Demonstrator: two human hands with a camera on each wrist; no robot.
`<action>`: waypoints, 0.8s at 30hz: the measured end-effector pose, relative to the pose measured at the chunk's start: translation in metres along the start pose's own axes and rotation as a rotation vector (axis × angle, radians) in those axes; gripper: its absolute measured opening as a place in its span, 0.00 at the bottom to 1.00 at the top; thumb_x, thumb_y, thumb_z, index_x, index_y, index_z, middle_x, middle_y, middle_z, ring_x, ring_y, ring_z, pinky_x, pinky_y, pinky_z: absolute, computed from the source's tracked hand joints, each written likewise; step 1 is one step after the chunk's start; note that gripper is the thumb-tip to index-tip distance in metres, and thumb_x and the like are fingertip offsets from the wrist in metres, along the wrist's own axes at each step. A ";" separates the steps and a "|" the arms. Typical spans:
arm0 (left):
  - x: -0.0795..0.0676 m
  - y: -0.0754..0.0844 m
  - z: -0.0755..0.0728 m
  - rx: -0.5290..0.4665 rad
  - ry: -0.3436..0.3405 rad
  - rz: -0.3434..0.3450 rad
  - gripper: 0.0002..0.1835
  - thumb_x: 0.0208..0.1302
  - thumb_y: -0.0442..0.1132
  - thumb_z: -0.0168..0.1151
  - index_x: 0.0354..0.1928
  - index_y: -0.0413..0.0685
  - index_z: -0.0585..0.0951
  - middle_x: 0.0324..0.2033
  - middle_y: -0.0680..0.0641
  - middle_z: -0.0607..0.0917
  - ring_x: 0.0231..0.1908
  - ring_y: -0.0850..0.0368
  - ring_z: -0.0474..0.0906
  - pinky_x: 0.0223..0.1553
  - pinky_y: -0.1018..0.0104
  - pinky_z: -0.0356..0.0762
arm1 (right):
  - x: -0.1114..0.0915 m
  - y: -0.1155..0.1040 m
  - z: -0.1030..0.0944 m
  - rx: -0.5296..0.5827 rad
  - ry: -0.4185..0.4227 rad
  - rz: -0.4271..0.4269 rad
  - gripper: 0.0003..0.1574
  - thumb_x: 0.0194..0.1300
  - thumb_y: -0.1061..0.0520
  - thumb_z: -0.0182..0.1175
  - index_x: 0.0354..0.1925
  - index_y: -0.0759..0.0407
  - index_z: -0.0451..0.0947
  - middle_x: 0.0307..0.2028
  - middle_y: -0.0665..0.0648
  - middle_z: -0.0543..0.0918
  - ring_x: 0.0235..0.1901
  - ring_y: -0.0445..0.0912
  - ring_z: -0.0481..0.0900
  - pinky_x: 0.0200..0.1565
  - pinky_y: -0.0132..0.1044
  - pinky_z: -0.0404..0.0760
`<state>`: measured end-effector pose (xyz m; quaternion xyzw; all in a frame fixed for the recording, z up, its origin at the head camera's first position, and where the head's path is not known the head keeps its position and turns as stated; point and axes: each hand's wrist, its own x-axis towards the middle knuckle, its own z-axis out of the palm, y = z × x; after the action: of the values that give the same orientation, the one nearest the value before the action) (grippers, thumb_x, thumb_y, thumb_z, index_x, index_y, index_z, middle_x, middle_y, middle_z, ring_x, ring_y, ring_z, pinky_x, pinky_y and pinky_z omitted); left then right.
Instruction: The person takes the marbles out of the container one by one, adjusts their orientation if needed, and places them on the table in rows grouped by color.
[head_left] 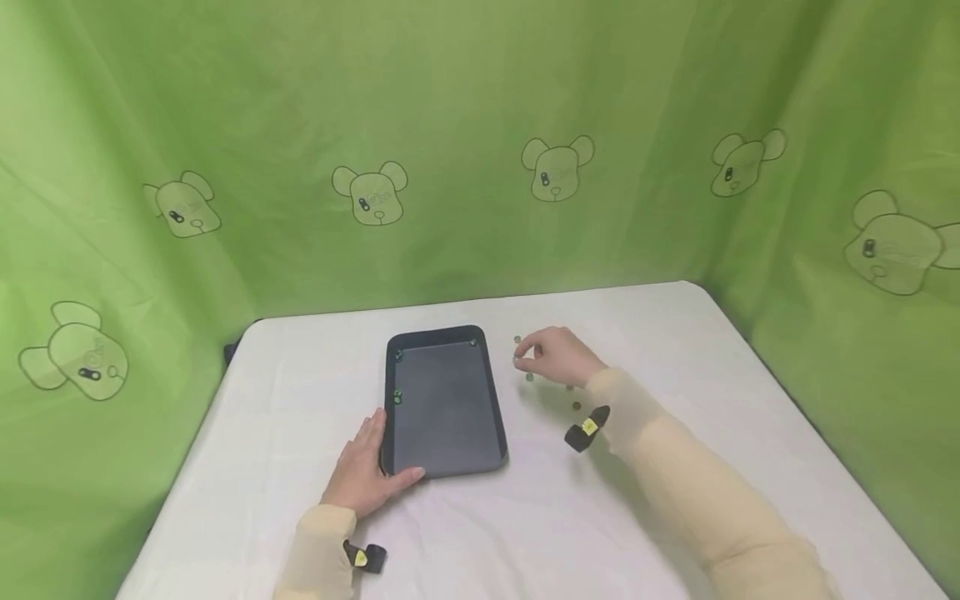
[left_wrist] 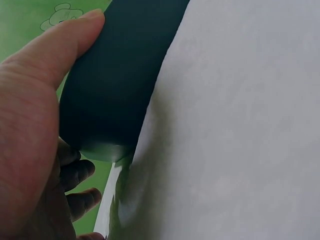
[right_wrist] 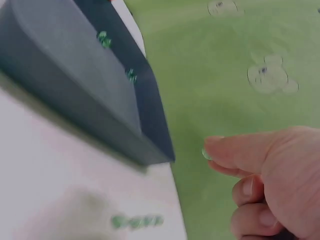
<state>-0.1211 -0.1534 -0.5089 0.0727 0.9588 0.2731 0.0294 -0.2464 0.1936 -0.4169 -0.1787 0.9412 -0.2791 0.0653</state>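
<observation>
My right hand [head_left: 561, 356] pinches a small green glass marble [right_wrist: 206, 154] between thumb and forefinger, above the table to the right of a dark grey baking tray [head_left: 446, 417]. The right wrist view shows its other fingers curled in below. Two loose green marbles, one farther back [head_left: 517, 339] and one nearer [head_left: 529, 377], lie close to this hand. Inside the tray, several green marbles [head_left: 398, 397] lie along the left wall, with another marble [head_left: 473, 342] in the far right corner. My left hand [head_left: 363, 475] rests against the tray's near left corner, thumb along the front wall [left_wrist: 125, 75], fingers extended along the left side.
Two small reddish-brown balls [head_left: 577, 406] lie on the table near the right wrist. A white cloth [head_left: 300, 375] covers the table. Green curtains [head_left: 465, 83] with bear-head drawings stand around its back and sides.
</observation>
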 end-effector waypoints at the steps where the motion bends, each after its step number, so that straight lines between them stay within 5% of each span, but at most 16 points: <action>1: 0.000 0.001 0.000 -0.001 -0.004 -0.004 0.65 0.46 0.73 0.65 0.76 0.45 0.45 0.74 0.43 0.51 0.73 0.45 0.45 0.71 0.43 0.45 | -0.004 0.005 0.000 0.005 0.007 0.016 0.13 0.62 0.48 0.65 0.43 0.50 0.85 0.22 0.50 0.77 0.21 0.45 0.72 0.25 0.38 0.73; 12: 0.001 0.000 0.000 0.006 -0.021 -0.012 0.65 0.47 0.72 0.64 0.76 0.45 0.44 0.75 0.43 0.50 0.73 0.45 0.44 0.71 0.44 0.44 | -0.026 0.039 0.035 -0.022 0.035 0.146 0.14 0.60 0.52 0.66 0.45 0.54 0.85 0.24 0.50 0.78 0.24 0.44 0.72 0.29 0.37 0.73; 24: 0.001 0.002 -0.001 -0.015 -0.015 -0.005 0.65 0.47 0.72 0.65 0.76 0.45 0.44 0.74 0.42 0.50 0.73 0.44 0.45 0.71 0.45 0.46 | -0.027 0.037 0.052 -0.059 0.099 0.244 0.14 0.58 0.54 0.63 0.43 0.55 0.85 0.43 0.57 0.86 0.47 0.55 0.81 0.51 0.52 0.78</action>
<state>-0.1215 -0.1523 -0.5070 0.0719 0.9566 0.2797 0.0380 -0.2205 0.2067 -0.4804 -0.0508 0.9659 -0.2496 0.0469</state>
